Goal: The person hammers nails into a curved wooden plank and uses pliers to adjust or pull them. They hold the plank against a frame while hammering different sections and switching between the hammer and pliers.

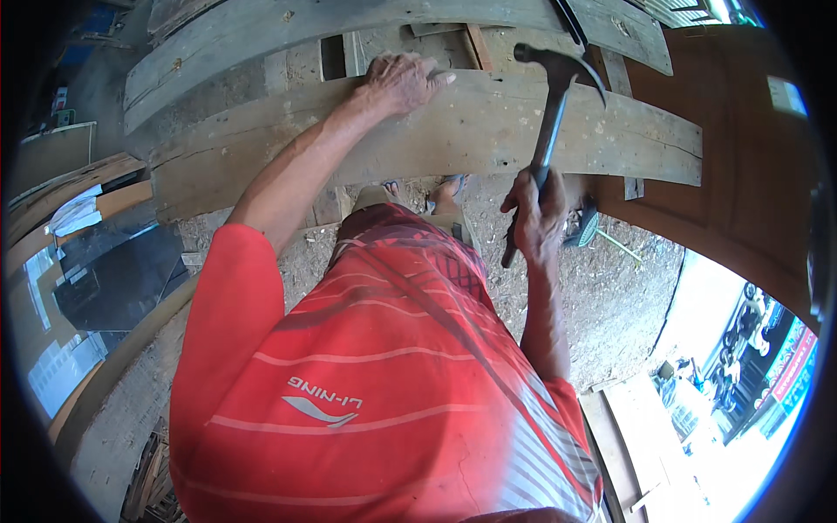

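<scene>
The wide grey plank (453,131) spans the scene ahead of the person; its left end is cut off by shadow and a second plank (261,35) lies beyond it. The left hand (399,83) lies flat, fingers spread, pressing on the plank's far edge. The right hand (536,213) is closed around the handle of a claw hammer (551,122), head raised above the plank. The red shirt hides the ground below.
</scene>
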`<state>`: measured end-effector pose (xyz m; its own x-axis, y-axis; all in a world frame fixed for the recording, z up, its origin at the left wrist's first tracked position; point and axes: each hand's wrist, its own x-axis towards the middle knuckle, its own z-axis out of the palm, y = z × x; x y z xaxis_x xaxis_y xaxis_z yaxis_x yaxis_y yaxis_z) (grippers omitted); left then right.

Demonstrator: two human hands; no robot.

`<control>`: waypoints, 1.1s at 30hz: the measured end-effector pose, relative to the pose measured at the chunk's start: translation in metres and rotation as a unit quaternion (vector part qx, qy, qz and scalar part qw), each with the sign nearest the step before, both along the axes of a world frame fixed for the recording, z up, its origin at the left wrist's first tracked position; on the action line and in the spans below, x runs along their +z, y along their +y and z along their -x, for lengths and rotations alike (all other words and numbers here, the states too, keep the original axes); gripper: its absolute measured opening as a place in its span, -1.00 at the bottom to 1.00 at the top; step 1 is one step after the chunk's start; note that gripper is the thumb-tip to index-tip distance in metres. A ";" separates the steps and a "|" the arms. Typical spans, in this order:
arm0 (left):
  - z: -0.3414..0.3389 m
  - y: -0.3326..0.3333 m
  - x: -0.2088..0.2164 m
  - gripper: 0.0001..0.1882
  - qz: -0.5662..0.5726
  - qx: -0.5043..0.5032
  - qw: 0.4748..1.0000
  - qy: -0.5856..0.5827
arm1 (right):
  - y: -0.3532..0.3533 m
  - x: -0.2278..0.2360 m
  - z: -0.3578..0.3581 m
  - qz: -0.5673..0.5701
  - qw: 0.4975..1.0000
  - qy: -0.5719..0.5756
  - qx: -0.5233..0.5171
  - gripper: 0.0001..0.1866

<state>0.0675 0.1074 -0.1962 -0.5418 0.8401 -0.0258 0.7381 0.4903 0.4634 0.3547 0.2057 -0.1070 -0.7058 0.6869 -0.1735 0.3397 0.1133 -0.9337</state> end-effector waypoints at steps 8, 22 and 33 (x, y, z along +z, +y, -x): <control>0.001 -0.009 0.001 -0.23 0.018 0.037 0.999 -0.030 | -0.070 -0.016 -0.034 -0.063 0.987 -0.144 0.014 -0.59; 0.005 -0.009 -0.004 -0.22 0.033 0.049 0.997 -0.046 | -0.083 0.034 0.000 -0.133 0.954 0.267 -0.036 -0.63; 0.006 -0.006 0.005 -0.24 0.045 0.046 0.997 -0.044 | -0.074 0.018 -0.003 -0.247 0.968 -0.016 -0.041 -0.59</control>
<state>0.0613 0.1016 -0.1916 -0.6087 0.7792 -0.1490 0.6469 0.5963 0.4754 0.3579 0.1319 -0.0886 -0.6456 0.7449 0.1683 0.3947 0.5141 -0.7615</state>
